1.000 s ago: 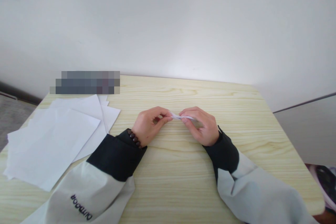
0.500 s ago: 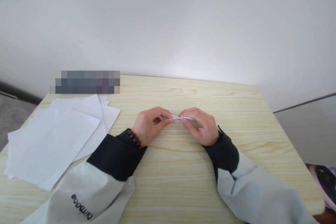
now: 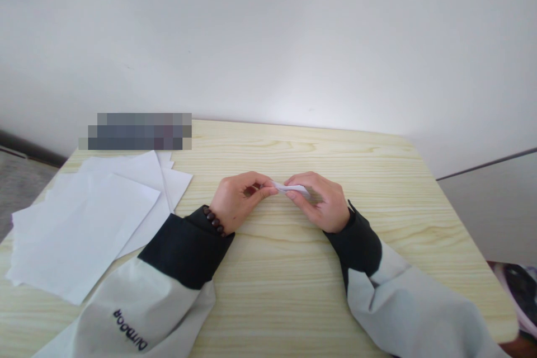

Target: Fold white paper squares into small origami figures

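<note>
A small piece of folded white paper (image 3: 282,186) is held between both hands above the middle of the table. My left hand (image 3: 239,197) pinches its left end between thumb and fingers. On the other side, my right hand (image 3: 321,196) grips the right end, thumb in front and fingers behind. The fingers cover much of the paper, so its full shape is hidden. A dark beaded bracelet (image 3: 215,222) circles my left wrist.
Several loose white sheets (image 3: 84,229) overlap on the left of the light wooden table (image 3: 285,291). Behind them lies a pixelated dark object (image 3: 136,133). A white wall (image 3: 268,39) rises along the far edge. Something dark and pink (image 3: 520,291) shows beyond the right edge.
The folded paper has tilted slightly, so more of its flat face shows at the right end. Both hands have stayed almost in place.
</note>
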Available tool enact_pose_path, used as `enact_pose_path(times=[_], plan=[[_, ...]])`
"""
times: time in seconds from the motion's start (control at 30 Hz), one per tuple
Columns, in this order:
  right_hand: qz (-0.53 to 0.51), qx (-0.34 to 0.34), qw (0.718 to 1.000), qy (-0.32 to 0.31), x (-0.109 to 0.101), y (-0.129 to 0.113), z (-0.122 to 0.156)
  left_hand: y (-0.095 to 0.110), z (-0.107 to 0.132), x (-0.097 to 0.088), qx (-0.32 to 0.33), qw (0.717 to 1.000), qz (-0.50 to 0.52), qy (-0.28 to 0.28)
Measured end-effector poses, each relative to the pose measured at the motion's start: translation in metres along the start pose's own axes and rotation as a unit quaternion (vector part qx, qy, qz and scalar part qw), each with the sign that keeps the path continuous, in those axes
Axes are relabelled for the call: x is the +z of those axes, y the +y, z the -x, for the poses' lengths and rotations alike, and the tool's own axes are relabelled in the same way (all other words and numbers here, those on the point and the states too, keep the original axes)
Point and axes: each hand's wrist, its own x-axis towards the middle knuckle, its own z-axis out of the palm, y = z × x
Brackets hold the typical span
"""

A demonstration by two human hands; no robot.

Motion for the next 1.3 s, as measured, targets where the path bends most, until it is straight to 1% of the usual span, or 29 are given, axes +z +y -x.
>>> enact_pose_path(times=[0.13,0.27,0.37,0.53,0.77,1.07,1.3], plan=[[0.005,0.002,1.0,-0.001,0.0006,-0.0003,0.0004,-0.0008,0.0002,0.0003,0.0,1.0,-0.007,0.001],[0.038,0.014,0.999,0.014,0.002,0.0003,0.0011,-0.0009,0.0006,0.0005,-0.006,1.0,-0.008,0.0],[0.057,0.021,0.998,0.023,0.0023,0.0002,0.0012,-0.0011,0.0011,0.0009,-0.011,1.0,0.011,0.009],[0.068,0.03,0.997,0.02,0.0016,-0.0013,0.0007,-0.0025,0.0018,0.0013,-0.027,0.998,0.057,0.019],[0.075,0.036,0.996,0.022,0.0014,-0.0006,0.0014,-0.0005,0.0006,-0.0001,-0.019,1.0,-0.002,0.008],[0.056,0.026,0.998,0.011,0.0024,0.0013,0.0013,0.0031,0.0,-0.0009,-0.022,1.0,0.006,0.011],[0.081,0.033,0.996,0.027,0.0025,0.0018,0.0019,0.0011,0.0005,0.0003,-0.037,0.999,0.029,0.019]])
